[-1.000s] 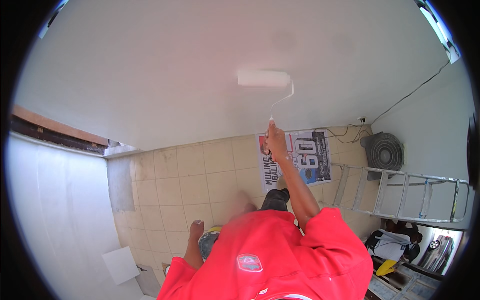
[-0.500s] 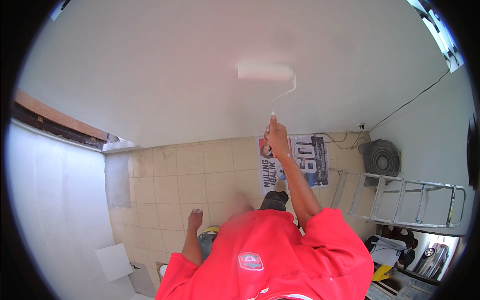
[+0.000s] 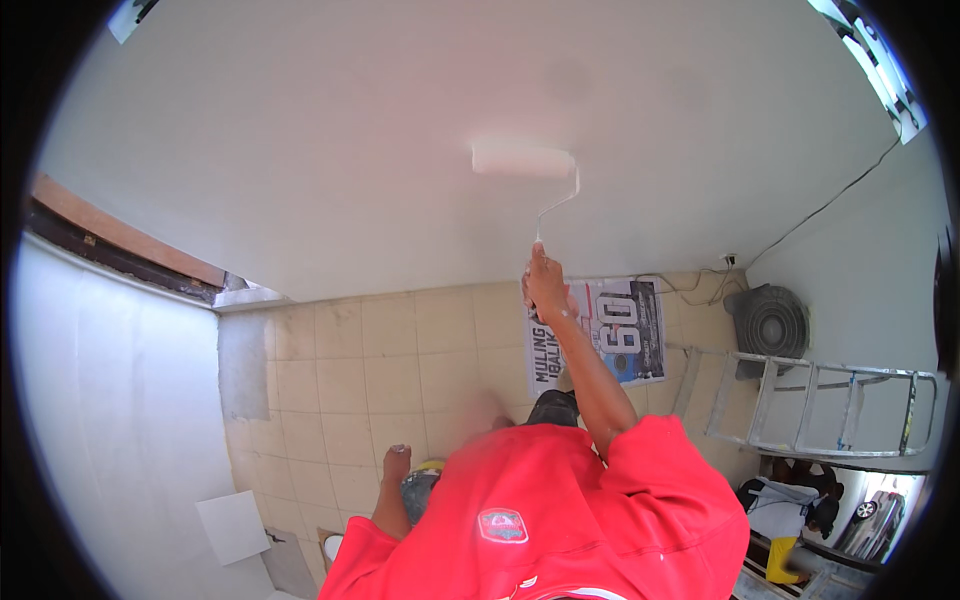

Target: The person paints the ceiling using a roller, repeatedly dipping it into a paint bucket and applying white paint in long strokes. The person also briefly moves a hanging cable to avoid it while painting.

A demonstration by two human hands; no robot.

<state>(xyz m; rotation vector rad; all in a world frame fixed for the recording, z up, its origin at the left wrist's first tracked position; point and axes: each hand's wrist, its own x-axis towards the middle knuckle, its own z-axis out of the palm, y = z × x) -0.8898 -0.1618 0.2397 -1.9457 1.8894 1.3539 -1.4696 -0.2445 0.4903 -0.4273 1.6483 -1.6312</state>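
My right hand [image 3: 546, 285] is wrapped round the handle of a paint roller [image 3: 523, 161]. The roller's white sleeve lies sideways against the pale wall [image 3: 330, 170], and its bent wire frame runs down to my grip. On the left, low beside my body, my left hand [image 3: 397, 463] is curled closed. A whitish patch shows at its fingers; whatever may be inside the fist is hidden. A dark bucket-like thing with a yellow rim [image 3: 425, 478] is partly visible beside that hand, mostly covered by my red shirt.
A printed poster [image 3: 620, 330] lies on the tiled floor [image 3: 345, 385] by the wall. To the right are a grey fan-like object [image 3: 770, 325], loose cables [image 3: 700, 290] and a metal ladder [image 3: 800, 410]. Another person [image 3: 790, 500] is at lower right. A white panel [image 3: 232, 527] leans at lower left.
The roller and my right hand have moved a little down the wall and slightly left. My left hand has dropped slightly, still closed.
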